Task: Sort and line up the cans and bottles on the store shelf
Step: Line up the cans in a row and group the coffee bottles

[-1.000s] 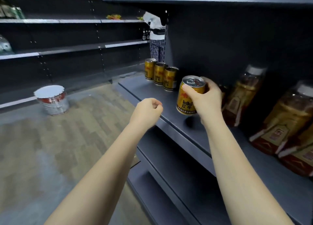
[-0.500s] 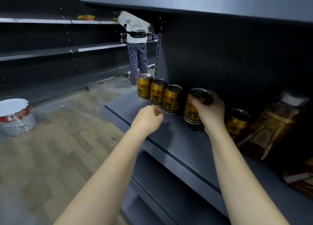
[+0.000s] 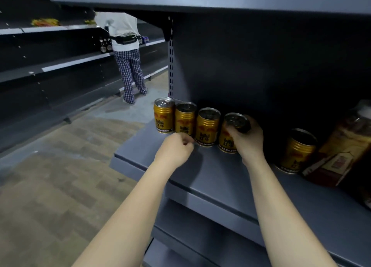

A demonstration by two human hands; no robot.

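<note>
Our right hand (image 3: 246, 141) has its fingers curled over the top and side of the fourth can (image 3: 230, 135), gripping it from above; the can stands upright on the grey shelf (image 3: 220, 178), just beside the row of three cans and apart from it by a narrow gap; our left hand (image 3: 176, 148) is curled into a loose fist and holds nothing; it hovers in front of the row of three cans, low against the second can (image 3: 185, 117), though we cannot tell whether it touches. The first can (image 3: 163, 115) stands at the far end of that row, near the shelf's slotted upright (image 3: 170, 66); the third can (image 3: 207, 126) stands next to the gripped one; all are gold with dark lettering. On the other side of the gripped can, well apart, a fifth can (image 3: 297, 151) stands upright; touching it, a brown bottle (image 3: 341, 148) leans, blurred. Beyond the row, across the wooden floor (image 3: 60, 176), a person in checked trousers (image 3: 128, 62) faces the far shelving (image 3: 50, 66).
</note>
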